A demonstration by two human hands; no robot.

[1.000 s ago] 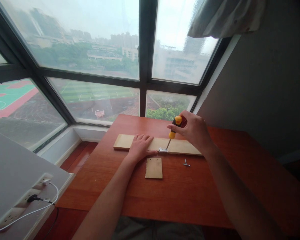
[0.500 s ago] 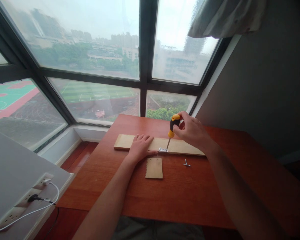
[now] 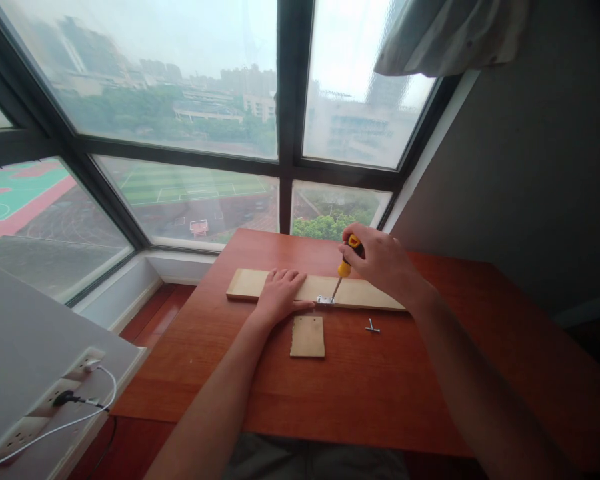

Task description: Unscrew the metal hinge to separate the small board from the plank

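My right hand point(image 3: 380, 260) grips a yellow and black screwdriver point(image 3: 345, 267) by its handle, fingers closed round it. The shaft slants down so that its tip meets the right end of a small silver metal hinge point(image 3: 325, 300). That hinge lies at the near edge of a long pale wooden board point(image 3: 247, 283). Spread flat on the board, left of the hinge, is my left hand point(image 3: 281, 293), its thumb stretched toward the metal. Any screw under the tip is too small to make out.
A small square wooden piece point(image 3: 307, 337) with holes along its far edge lies in front of the board. Loose screws point(image 3: 373, 326) lie to its right on the reddish table point(image 3: 370, 393). Wall sockets point(image 3: 65, 397) with plugged cables are at left. Windows point(image 3: 180, 80) stand behind.
My right hand has shifted its grip on the screwdriver, fingers now wrapping further over the handle's top. The left hand and board stay in place.
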